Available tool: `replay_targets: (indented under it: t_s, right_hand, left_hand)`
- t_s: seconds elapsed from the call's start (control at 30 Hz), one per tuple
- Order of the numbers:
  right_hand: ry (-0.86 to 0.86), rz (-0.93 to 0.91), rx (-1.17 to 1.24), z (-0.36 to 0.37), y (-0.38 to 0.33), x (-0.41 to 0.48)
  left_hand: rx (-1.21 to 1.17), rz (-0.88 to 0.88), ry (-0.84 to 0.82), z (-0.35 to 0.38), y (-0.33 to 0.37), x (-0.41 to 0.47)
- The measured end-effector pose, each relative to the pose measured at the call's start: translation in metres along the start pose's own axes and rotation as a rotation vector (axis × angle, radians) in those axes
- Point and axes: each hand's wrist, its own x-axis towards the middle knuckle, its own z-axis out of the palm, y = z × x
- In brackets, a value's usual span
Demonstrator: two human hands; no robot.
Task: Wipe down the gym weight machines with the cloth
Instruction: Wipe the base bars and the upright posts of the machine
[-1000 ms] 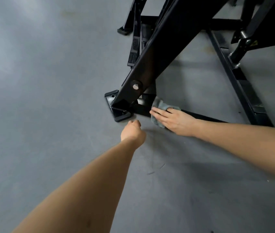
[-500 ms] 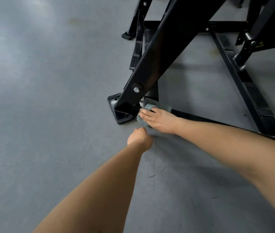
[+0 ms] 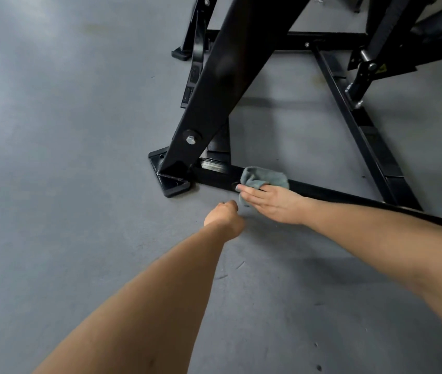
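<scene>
1 crumpled grey cloth (image 3: pixel 264 177) | 1 black metal machine (image 3: pixel 222 85) | right hand (image 3: pixel 271 203) flat, pressing cloth | left hand (image 3: pixel 224 215) fisted, empty

— Anything you can read from there?
— No. You've a small yellow sticker (image 3: pixel 381 68) at two o'clock on the weight machine (image 3: pixel 222 85), perhaps a warning sign; its print is too small to read.
</scene>
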Motion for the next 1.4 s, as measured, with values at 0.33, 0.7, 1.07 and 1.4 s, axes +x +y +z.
replay_targets:
  t_s: [0.33, 0.7, 1.07, 1.4]
  right_hand:
    - [-0.187, 0.100, 0.112, -0.014, -0.005, -0.071]
    - [-0.410, 0.473, 0.329, -0.052, -0.030, -0.069]
    - [-0.636, 0.380, 0.104, -0.069, -0.036, -0.083]
    - [-0.726, 0.397, 0.084, -0.053, -0.050, -0.100]
  left_hand:
    - [0.021, 0.115, 0.060, 0.019, 0.032, 0.002]
    - [0.046, 0.083, -0.019, 0.033, 0.054, -0.010]
    - [0.025, 0.086, -0.065, 0.025, 0.055, -0.024]
    - [0.067, 0.182, -0.082, 0.036, 0.079, -0.031]
